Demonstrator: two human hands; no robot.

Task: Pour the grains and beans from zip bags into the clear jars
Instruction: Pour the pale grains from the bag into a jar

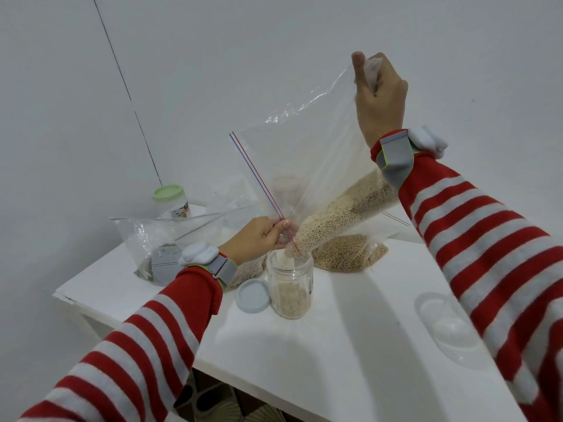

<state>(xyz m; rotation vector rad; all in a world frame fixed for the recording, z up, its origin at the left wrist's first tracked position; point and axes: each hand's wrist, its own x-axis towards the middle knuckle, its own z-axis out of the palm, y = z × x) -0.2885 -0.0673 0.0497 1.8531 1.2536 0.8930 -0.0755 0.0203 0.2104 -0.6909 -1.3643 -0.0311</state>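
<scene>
One zip bag point(304, 166) tilted over clear jar point(291, 287) mid-desk point(335, 360): left hand point(259, 239) pinches mouth, right hand point(377, 95) grips raised corner. Grey lid point(253, 296) touches jar; bean bag point(350, 254) behind; green-lidded jar point(170, 199) far-left corner.

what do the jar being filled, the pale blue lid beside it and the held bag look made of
Jar: clear, glossy, glass or hard plastic; grains show through its wall. Lid: opaque, matte, moulded rim, probably plastic. Bag: thin clear plastic film, creased, glinting, with a red and blue zip strip.
</scene>
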